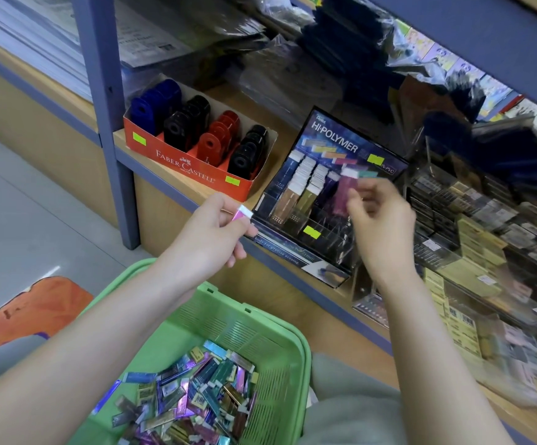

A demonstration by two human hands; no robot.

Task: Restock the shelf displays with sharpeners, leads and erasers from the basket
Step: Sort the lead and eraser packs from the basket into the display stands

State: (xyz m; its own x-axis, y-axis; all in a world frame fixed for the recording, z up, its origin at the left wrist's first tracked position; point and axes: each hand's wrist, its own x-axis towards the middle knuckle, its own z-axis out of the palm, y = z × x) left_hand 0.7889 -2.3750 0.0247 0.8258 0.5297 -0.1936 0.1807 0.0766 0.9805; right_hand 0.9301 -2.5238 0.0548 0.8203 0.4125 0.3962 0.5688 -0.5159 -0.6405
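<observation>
Pinching a purple foil-sleeved eraser (346,191) over the black tiered display rack (350,146), centre frame, your right hand (381,223) is blurred; your left hand (209,232) clamps a pink-sleeved eraser (242,214). Risk: a hasty drop lands in the wrong colour slot.

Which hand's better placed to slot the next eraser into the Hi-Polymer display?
Right. The right hand pinches erasers above the display slots; the left hand holds a pink eraser beside its front-left corner.

Stationery shop, priced shelf displays (331,200), stocked shelving (196,184)
</observation>
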